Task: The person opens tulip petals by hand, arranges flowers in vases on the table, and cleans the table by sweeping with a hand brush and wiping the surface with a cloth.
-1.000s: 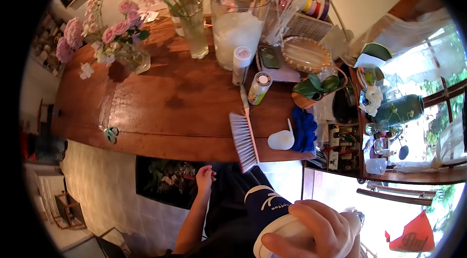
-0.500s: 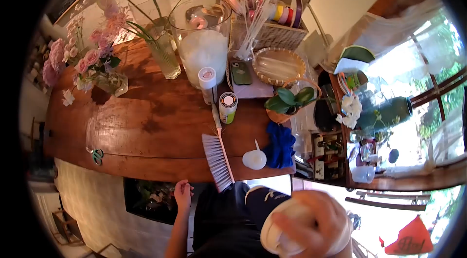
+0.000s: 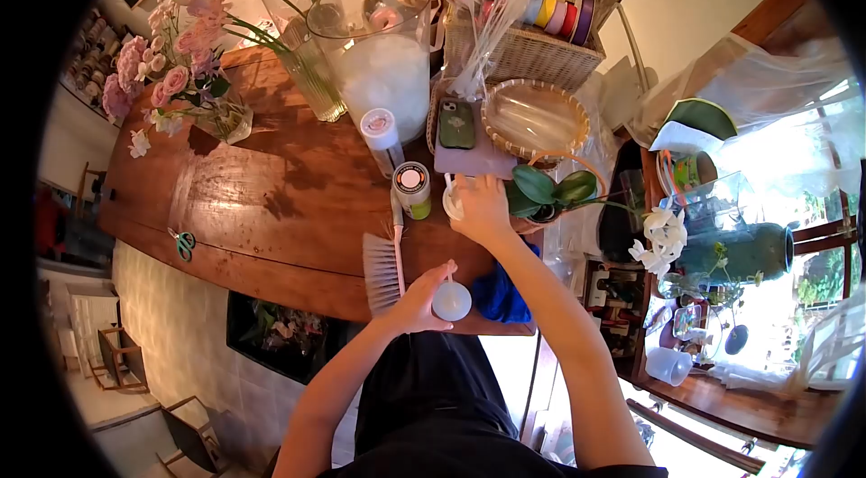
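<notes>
My left hand (image 3: 420, 302) is curled around a small white squeeze bottle (image 3: 452, 302) with a thin nozzle, at the table's front edge. Further in, my right hand (image 3: 483, 206) reaches onto the table, its fingers closed around a white rounded thing (image 3: 452, 198), mostly covered by the hand. Close to its left stands a white-and-green can (image 3: 412, 194), with a taller white can (image 3: 381, 137) behind. A pink-handled brush with pale bristles (image 3: 383, 272) lies left of the squeeze bottle. A blue cloth (image 3: 507, 290) lies under my right forearm.
A potted plant (image 3: 544, 192) stands right of my right hand. Behind are a phone (image 3: 456, 124), an oval basket (image 3: 538, 122), a ribbon basket (image 3: 523, 54) and a large glass vase (image 3: 383, 63). Green scissors (image 3: 184, 245) and pink flowers (image 3: 176, 81) are at the left.
My left hand has risen from below the table edge and taken hold of the squeeze bottle. My right hand has moved from close to the camera forward onto the table, beside the cans.
</notes>
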